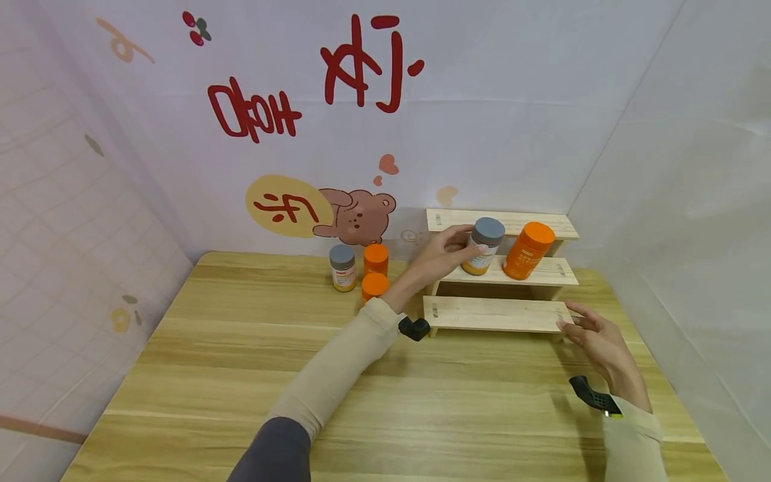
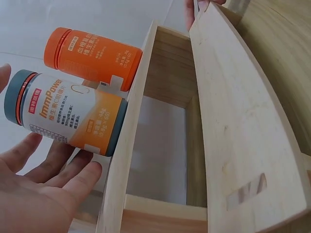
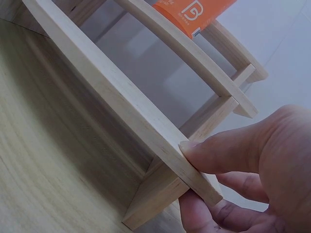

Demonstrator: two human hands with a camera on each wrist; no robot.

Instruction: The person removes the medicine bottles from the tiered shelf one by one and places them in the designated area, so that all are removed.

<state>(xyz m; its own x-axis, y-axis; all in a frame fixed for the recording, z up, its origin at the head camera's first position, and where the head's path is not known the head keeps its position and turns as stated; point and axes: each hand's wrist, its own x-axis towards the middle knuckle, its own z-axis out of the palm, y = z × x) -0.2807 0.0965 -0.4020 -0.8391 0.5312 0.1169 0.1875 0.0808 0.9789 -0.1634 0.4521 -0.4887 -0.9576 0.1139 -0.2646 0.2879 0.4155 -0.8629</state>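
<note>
A three-tier wooden step shelf (image 1: 500,314) stands on the table. On its middle step sit two jars: a white-and-orange vitamin jar with a grey lid (image 1: 486,248) and an orange jar (image 1: 528,251) to its right. My left hand (image 1: 442,258) is around the grey-lidded jar (image 2: 73,111), its thumb by the lid and its fingers spread loosely along the side. My right hand (image 1: 602,341) pinches the right end of the lowest step, thumb (image 3: 218,150) on top and fingers curled beneath the board.
Left of the shelf on the table (image 1: 241,348) stand another grey-lidded jar (image 1: 343,268) and two orange jars (image 1: 376,260), one partly behind my left forearm. A white printed backdrop (image 1: 512,100) rises behind and at both sides.
</note>
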